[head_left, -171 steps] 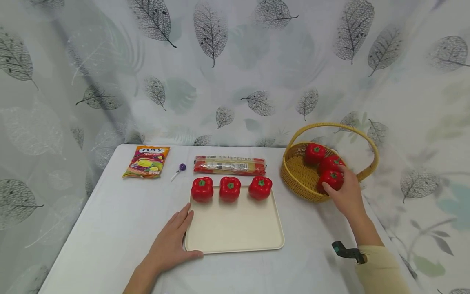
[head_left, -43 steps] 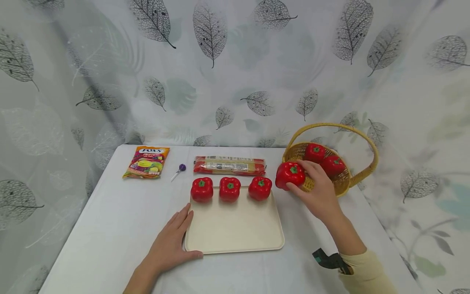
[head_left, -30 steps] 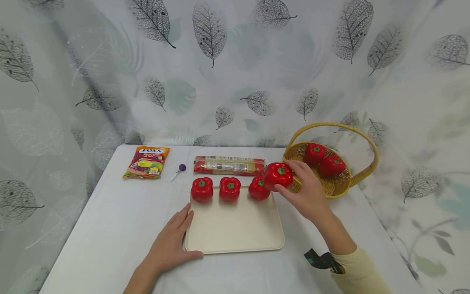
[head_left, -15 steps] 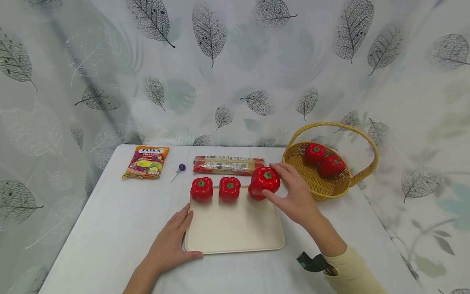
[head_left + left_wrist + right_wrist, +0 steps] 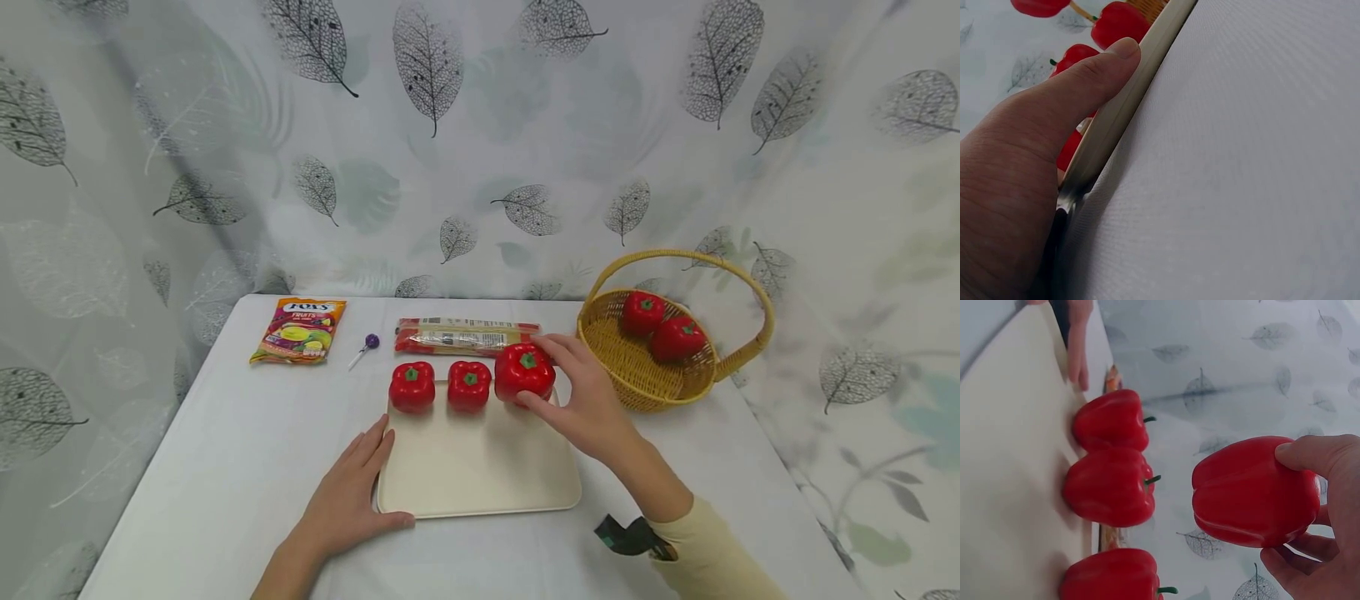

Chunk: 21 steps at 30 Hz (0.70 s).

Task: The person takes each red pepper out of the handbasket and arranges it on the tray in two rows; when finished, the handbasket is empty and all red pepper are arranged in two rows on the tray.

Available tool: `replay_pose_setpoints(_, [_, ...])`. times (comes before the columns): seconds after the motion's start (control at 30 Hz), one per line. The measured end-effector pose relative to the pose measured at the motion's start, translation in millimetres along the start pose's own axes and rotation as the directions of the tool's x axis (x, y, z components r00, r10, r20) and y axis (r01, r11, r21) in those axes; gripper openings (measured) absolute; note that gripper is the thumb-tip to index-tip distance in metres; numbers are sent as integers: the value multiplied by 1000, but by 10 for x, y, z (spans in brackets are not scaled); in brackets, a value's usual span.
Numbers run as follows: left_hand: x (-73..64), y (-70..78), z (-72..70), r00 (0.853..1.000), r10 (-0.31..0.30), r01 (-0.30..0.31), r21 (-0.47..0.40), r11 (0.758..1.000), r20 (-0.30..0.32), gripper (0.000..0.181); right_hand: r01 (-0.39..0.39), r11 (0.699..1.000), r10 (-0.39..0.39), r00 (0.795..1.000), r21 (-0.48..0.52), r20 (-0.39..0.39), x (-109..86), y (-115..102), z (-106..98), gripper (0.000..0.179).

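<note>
My right hand (image 5: 588,408) grips a red bell pepper (image 5: 519,373), thumb on one side and fingers on the other. In the right wrist view this held pepper (image 5: 1254,492) hangs in the air, apart from three others. Those stand in a row along the far side of the cream tray (image 5: 480,475): a left pepper (image 5: 412,387), a middle pepper (image 5: 469,386), and a right pepper (image 5: 1113,575) that the held one mostly hides in the head view. My left hand (image 5: 347,493) rests at the tray's near left corner, fingers extended along its side, thumb (image 5: 1100,74) against its front rim.
A wicker basket (image 5: 626,379) with a tall handle stands at the right, two red peppers (image 5: 660,327) inside. Behind the tray lies a long red-and-clear packet (image 5: 465,338). Further left are a purple lollipop (image 5: 371,342) and a bag of Fox's candy (image 5: 300,332).
My right hand has taken one bell pepper out of the basket and carried it left over the tray's far right corner. The left hand and the tray have stayed in place.
</note>
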<state>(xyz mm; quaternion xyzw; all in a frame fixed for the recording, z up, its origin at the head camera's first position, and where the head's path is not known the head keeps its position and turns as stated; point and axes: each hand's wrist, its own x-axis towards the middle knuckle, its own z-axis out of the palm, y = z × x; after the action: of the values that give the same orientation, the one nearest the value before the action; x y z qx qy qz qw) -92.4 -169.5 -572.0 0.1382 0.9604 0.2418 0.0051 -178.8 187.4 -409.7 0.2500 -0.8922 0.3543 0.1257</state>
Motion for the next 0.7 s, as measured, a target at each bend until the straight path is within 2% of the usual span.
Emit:
replay_pose_setpoints(0.43, [9, 21, -22, 1000, -4, 4, -8, 1000, 2, 139, -20, 998, 16, 997, 54, 73, 44, -121, 211, 80])
replay_pose_setpoints(0.7, [8, 44, -42, 1000, -16, 16, -9, 1000, 11, 138, 16, 996, -25, 994, 85, 103, 66, -168, 392, 78])
